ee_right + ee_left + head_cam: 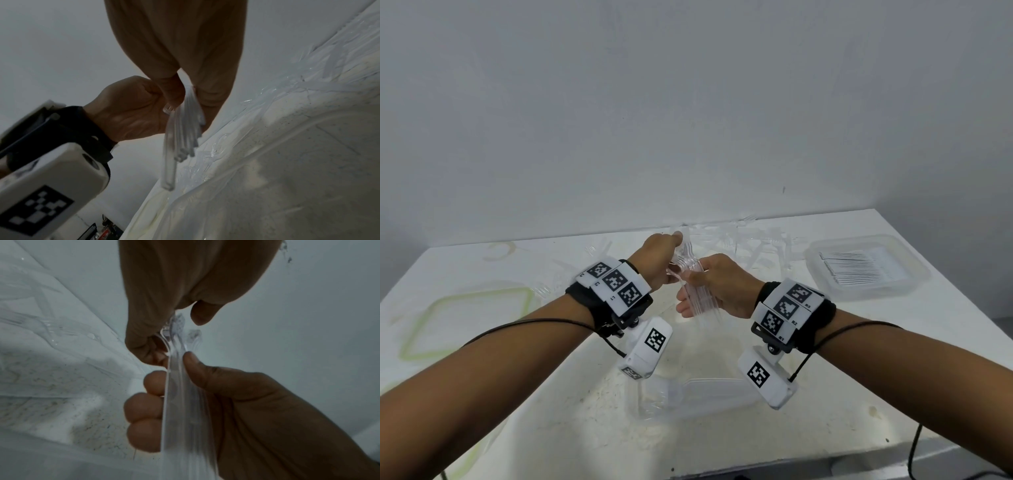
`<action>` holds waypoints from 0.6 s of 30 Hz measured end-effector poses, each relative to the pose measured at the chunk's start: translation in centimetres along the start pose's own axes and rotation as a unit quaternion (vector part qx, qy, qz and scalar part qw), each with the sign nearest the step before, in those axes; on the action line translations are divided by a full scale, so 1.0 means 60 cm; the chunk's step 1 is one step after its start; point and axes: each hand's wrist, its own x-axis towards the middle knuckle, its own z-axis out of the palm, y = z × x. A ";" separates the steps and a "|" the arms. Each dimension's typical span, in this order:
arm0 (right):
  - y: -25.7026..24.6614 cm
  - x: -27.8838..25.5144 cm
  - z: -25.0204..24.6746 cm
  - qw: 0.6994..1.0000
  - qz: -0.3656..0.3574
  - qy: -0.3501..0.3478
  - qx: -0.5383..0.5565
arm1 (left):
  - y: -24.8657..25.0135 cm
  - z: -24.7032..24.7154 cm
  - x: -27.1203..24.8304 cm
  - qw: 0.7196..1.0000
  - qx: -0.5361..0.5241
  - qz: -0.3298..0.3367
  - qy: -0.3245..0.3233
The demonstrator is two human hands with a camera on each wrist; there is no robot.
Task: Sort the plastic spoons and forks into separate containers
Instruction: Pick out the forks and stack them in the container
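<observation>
A bundle of clear plastic forks (702, 310) is held above the table's middle, tines up and handles down. My right hand (690, 294) grips the bundle round its handles, thumb on one side and fingers on the other. My left hand (676, 263) pinches the upper ends near the tines. In the left wrist view the bundle (185, 410) runs between the right hand's thumb and fingertips (144, 402). In the right wrist view the handles (183, 129) fan out and hang below both hands. A pile of loose clear cutlery (753, 240) lies at the table's back edge.
A plastic container (914, 274) with stacked white pieces stands at the right. A clear container (654, 401) sits near the front, under my wrists. A lid with a green rim (482, 293) lies at the left. The wall stands close behind the table.
</observation>
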 end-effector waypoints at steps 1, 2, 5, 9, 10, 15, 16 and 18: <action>-0.001 0.000 0.000 1.000 0.002 -0.001 -0.006 | -0.001 0.000 0.001 1.000 -0.021 -0.004 -0.008; -0.002 -0.001 0.000 1.000 0.005 -0.003 -0.017 | 0.000 0.001 0.000 0.999 -0.040 -0.008 -0.011; -0.002 -0.004 0.002 0.998 0.008 -0.024 -0.050 | -0.003 0.000 0.004 0.997 -0.075 -0.012 -0.004; 0.007 -0.007 0.005 0.996 0.002 -0.043 -0.079 | -0.004 -0.001 -0.005 0.995 -0.093 -0.011 -0.032; 0.009 -0.006 0.003 0.995 0.000 -0.043 -0.087 | -0.005 -0.001 -0.007 0.996 -0.083 -0.002 -0.036; 0.015 -0.011 -0.006 0.987 -0.009 -0.067 -0.145 | -0.015 -0.006 -0.008 0.996 -0.072 0.057 -0.019; 0.016 -0.014 -0.008 0.986 -0.008 -0.074 -0.150 | -0.016 -0.006 -0.011 0.996 -0.063 0.053 -0.019; 0.018 -0.018 -0.011 0.986 -0.003 -0.085 -0.147 | -0.019 -0.007 -0.017 0.998 -0.038 0.043 -0.014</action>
